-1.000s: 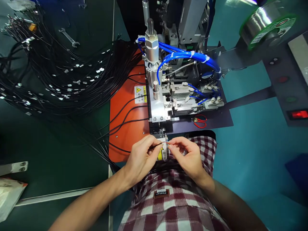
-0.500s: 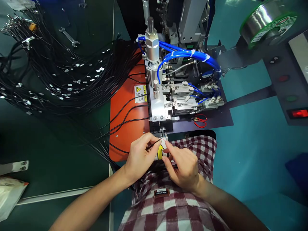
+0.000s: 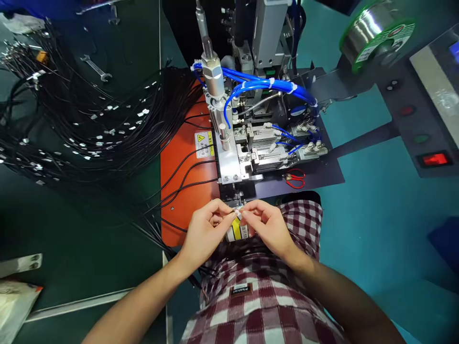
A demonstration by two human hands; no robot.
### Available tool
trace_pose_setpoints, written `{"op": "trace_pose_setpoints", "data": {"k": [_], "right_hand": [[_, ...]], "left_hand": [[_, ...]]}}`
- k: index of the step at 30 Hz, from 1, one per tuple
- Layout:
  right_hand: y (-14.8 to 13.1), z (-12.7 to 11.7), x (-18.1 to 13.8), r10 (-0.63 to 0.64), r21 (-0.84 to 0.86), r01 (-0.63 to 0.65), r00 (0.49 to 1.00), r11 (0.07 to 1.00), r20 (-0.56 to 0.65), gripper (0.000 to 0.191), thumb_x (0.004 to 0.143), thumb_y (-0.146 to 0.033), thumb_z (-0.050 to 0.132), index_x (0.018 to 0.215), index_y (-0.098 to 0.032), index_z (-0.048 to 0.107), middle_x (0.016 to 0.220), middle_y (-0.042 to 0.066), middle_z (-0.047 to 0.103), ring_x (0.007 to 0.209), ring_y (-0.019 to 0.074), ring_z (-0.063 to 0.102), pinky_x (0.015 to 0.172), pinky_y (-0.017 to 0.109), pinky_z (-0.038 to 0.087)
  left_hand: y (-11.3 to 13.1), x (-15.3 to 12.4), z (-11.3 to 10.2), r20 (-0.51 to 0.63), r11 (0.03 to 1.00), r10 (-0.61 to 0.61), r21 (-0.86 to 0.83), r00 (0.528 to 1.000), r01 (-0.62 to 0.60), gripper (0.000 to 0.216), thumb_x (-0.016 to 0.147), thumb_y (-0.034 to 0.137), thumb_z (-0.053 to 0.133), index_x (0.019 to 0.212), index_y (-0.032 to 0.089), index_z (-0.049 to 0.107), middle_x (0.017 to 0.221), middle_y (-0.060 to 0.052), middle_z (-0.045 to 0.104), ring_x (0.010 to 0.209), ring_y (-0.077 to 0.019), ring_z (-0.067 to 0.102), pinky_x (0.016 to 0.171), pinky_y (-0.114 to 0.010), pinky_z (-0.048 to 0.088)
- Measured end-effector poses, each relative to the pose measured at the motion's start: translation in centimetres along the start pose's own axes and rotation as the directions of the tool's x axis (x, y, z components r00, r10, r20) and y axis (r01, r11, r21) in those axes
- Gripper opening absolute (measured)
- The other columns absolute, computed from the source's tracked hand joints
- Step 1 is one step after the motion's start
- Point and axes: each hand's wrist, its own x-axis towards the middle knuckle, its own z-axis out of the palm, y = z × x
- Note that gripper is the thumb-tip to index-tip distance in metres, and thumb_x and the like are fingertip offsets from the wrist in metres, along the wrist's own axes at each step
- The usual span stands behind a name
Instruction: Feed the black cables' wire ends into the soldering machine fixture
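Observation:
My left hand [image 3: 206, 231] is closed in a pinch on the end of a thin black cable, mostly hidden by the fingers. Opposite it, my right hand [image 3: 268, 227] has thumb and forefinger pressed together at the cable's fine wire ends, too small to see clearly. Both sets of fingertips nearly meet just in front of the bench machine [image 3: 229, 165]. Below them shows a white label with a yellow stripe [image 3: 236, 230], partly covered by the hands.
Several black cables cross the orange plate [image 3: 190, 191] at left, beside a large cable bundle [image 3: 118, 129]. A wrench [image 3: 96, 68] lies behind. Red-handled snips [image 3: 295, 178] rest on the machine's base. A solder wire spool [image 3: 376, 36] hangs at upper right, near a lit red switch [image 3: 434, 159].
My right hand's thumb and forefinger, apart before, have closed together at the cable's end. My left hand keeps its pinch. The view has shifted slightly.

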Motion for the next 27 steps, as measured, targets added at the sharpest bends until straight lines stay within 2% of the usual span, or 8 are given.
{"op": "trace_pose_setpoints", "data": {"k": [5, 10, 13, 15, 20, 23, 27], "right_hand": [[0.1, 0.6, 0.2, 0.074, 0.168, -0.079, 0.997, 0.983, 0.037, 0.029, 0.074, -0.041, 0.073, 0.08, -0.016, 0.061, 0.061, -0.002, 0.062, 0.043, 0.0057, 0.045, 0.042, 0.019, 0.038], [-0.1, 0.9, 0.0, 0.042, 0.105, -0.045, 0.999, 0.993, 0.025, 0.027, 0.074, -0.039, 0.073, 0.073, -0.015, 0.06, 0.059, -0.002, 0.062, 0.045, 0.0059, 0.044, 0.042, 0.019, 0.035], [0.0, 1.1, -0.1, 0.008, 0.063, -0.009, 1.0, 0.998, 0.012, 0.025, 0.077, -0.037, 0.07, 0.072, -0.016, 0.058, 0.058, -0.002, 0.061, 0.046, 0.0064, 0.044, 0.042, 0.019, 0.034], [0.2, 1.1, -0.2, -0.027, 0.013, 0.027, 1.0, 1.0, 0.012, 0.021, 0.08, -0.034, 0.067, 0.073, -0.016, 0.058, 0.059, -0.002, 0.06, 0.047, 0.0068, 0.044, 0.043, 0.02, 0.034], [0.6, 1.0, -0.6, -0.116, -0.094, 0.118, 0.993, 0.989, 0.024, 0.016, 0.084, -0.025, 0.063, 0.072, -0.017, 0.058, 0.06, -0.003, 0.058, 0.051, 0.0072, 0.046, 0.048, 0.02, 0.036], [0.6, 1.0, -0.7, -0.113, -0.086, 0.116, 0.993, 0.989, 0.043, 0.016, 0.086, -0.026, 0.062, 0.073, -0.017, 0.058, 0.062, -0.003, 0.059, 0.051, 0.0073, 0.046, 0.048, 0.02, 0.038], [0.8, 1.4, -0.7, -0.119, -0.097, 0.124, 0.992, 0.988, 0.052, 0.017, 0.088, -0.029, 0.06, 0.075, -0.017, 0.058, 0.064, -0.002, 0.06, 0.053, 0.0081, 0.049, 0.05, 0.02, 0.04]], "left_hand": [[0.2, 0.3, 0.0, 0.039, 0.999, -0.028, -0.033, 0.999, 0.029, 0.024, 0.079, 0.034, 0.068, 0.073, 0.015, 0.055, 0.059, 0.004, 0.056, 0.043, -0.0037, 0.045, 0.04, -0.015, 0.034], [-0.4, 0.5, -0.5, 0.159, 0.976, -0.067, -0.196, 0.985, 0.098, 0.027, 0.08, 0.038, 0.068, 0.078, 0.017, 0.051, 0.05, 0.009, 0.045, 0.035, -0.0011, 0.032, 0.036, -0.014, 0.022], [-0.7, 0.5, -0.6, 0.207, 0.965, -0.039, -0.245, 0.978, 0.09, 0.025, 0.082, 0.037, 0.067, 0.09, 0.018, 0.054, 0.052, 0.01, 0.044, 0.036, -0.001, 0.031, 0.038, -0.015, 0.022], [-0.7, 0.4, -0.5, 0.178, 0.971, -0.039, -0.224, 0.983, 0.079, 0.024, 0.081, 0.036, 0.068, 0.093, 0.017, 0.057, 0.053, 0.009, 0.044, 0.039, -0.0017, 0.034, 0.039, -0.016, 0.024], [-0.7, 0.0, 0.6, 0.002, 0.968, -0.008, -0.252, 1.0, 0.008, 0.017, 0.083, 0.031, 0.066, 0.079, 0.015, 0.061, 0.063, 0.005, 0.049, 0.042, -0.002, 0.038, 0.04, -0.018, 0.025], [-0.8, -0.1, 0.9, -0.036, 0.937, 0.024, -0.347, 0.999, -0.035, 0.016, 0.083, 0.027, 0.065, 0.074, 0.014, 0.061, 0.07, 0.003, 0.051, 0.044, -0.002, 0.039, 0.043, -0.02, 0.026], [-0.7, 0.0, 0.9, -0.023, 0.892, -0.033, -0.452, 0.999, 0.019, 0.017, 0.081, 0.025, 0.067, 0.071, 0.013, 0.062, 0.071, 0.002, 0.052, 0.046, -0.0016, 0.037, 0.046, -0.021, 0.024]]}}
